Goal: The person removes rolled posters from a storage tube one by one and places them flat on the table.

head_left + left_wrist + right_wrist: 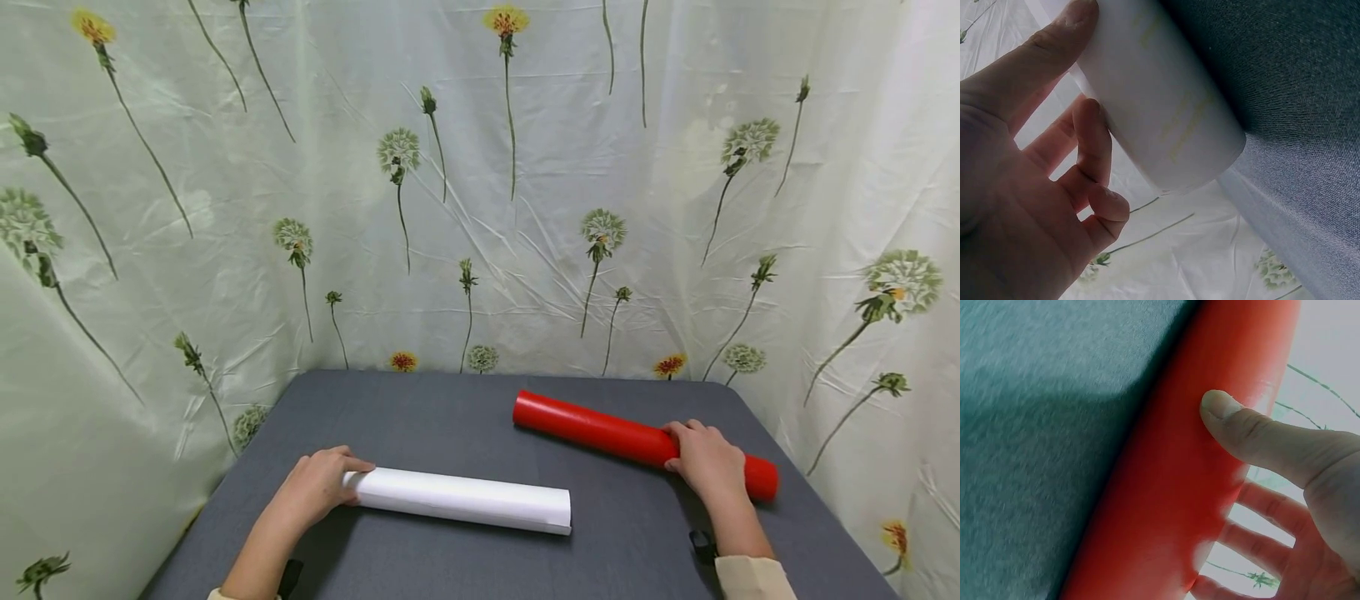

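A white paper roll (465, 500) lies on the table, slanting slightly toward the lower right. My left hand (309, 490) grips its left end, thumb on the near side and fingers reaching to the far side. The left wrist view shows faint yellowish marks on the white roll (1175, 119), and the last fingers bent clear of it. Farther back on the right lies a glossy red roll (585, 425). My right hand (708, 462) holds it near its right end. In the right wrist view the thumb presses the red roll (1166, 469), with fingers on its far side, their tips hidden.
Both rolls lie on a dark grey table (420, 417) with rounded back corners. A pale curtain (337, 208) printed with dandelions hangs behind the table and along its sides. Dark bands (702, 547) sit at both wrists.
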Demonstrator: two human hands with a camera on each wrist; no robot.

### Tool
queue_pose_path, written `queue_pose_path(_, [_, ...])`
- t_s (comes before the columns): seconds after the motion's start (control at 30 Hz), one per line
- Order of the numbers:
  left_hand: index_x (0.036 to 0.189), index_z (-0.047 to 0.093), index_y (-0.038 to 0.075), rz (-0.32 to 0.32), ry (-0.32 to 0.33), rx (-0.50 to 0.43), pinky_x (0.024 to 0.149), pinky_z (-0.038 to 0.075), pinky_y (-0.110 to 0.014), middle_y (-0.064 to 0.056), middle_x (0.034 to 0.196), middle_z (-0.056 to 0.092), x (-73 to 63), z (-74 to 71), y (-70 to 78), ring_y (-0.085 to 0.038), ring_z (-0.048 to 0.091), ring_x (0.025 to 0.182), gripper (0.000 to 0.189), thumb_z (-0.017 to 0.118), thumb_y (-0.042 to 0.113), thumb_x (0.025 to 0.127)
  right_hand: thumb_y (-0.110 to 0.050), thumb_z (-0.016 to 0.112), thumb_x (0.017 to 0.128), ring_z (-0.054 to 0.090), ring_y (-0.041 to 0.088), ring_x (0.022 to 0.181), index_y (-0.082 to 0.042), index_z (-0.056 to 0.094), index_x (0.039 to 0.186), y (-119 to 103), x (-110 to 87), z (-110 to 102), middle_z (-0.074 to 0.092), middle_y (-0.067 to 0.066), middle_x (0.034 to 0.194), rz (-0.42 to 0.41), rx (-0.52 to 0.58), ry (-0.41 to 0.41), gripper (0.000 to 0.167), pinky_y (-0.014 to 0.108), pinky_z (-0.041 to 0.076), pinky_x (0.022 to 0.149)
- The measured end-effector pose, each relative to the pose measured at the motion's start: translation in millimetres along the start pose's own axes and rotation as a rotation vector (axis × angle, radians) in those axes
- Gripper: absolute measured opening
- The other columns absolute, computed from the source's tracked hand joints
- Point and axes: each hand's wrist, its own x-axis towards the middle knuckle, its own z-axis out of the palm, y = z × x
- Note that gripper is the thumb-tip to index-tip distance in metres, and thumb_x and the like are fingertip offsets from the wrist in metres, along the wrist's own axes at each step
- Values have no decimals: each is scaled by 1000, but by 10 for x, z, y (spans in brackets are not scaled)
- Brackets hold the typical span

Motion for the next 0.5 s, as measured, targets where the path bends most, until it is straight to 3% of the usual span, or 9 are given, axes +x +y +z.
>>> queue_pose_path(0.33, [116,84,26,4,15,-2,72,52,-42,4,102,74,-5,1,5,-23,72,89,46,96,19,72,-19,89,83,61,47,111,-7,68,134,-136,99,92,65,28,128,-36,-24,59,56,66,54,79])
queue_pose_path(0.5, [117,83,27,-6,-7,-12,73,53,-42,5,103,74,9,-7,3,-22,72,90,46,96,20,72,-18,89,83,60,49,114,-7,68,135,-198,133,144,65,27,130,-56,-25,86,57,66,54,80])
